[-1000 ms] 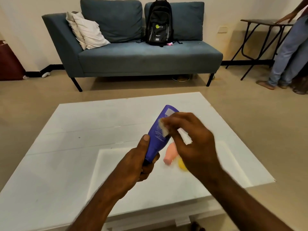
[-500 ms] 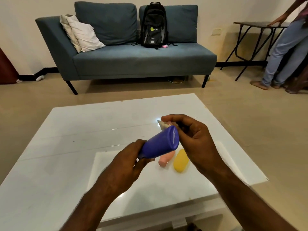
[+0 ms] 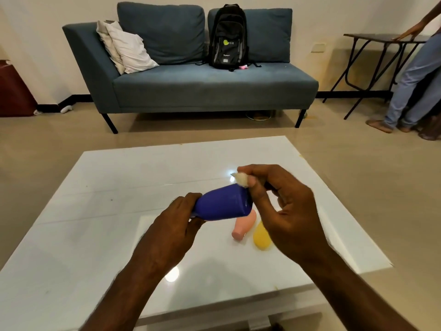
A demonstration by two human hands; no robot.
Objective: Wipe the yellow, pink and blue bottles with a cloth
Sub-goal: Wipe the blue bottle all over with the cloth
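- Left hand [image 3: 176, 218] closed around the cap end of the blue bottle [image 3: 224, 205], holding it clear above the white table [image 3: 95, 211].
- Bottle's long axis runs roughly left-right, slightly tilted; flat base points right, toward the right hand [image 3: 284, 206].
- Right hand: fingertips pinched on a small off-white cloth [image 3: 241, 179], remaining fingers loosely curled. Cloth is touching the far upper edge of the bottle's base.
- Key relation: cloth sits at the base end, so any further stroke along the body has to run leftward toward the left hand's grip. Right hand is the nearer one to the unwiped surface; the left only steadies and rotates.
- Blue bottle: glossy, opaque, smooth plastic, no label visible on this side. Looks slick, so I'd expect it to twist in the grip under wipe pressure.
- Pink bottle [image 3: 243, 226] and yellow bottle [image 3: 261, 236] lie flat on the table just beside each other, below and behind the right hand, partly hidden by it. Pink cap points near-left.
- Cannot tell whether those two are already wiped.
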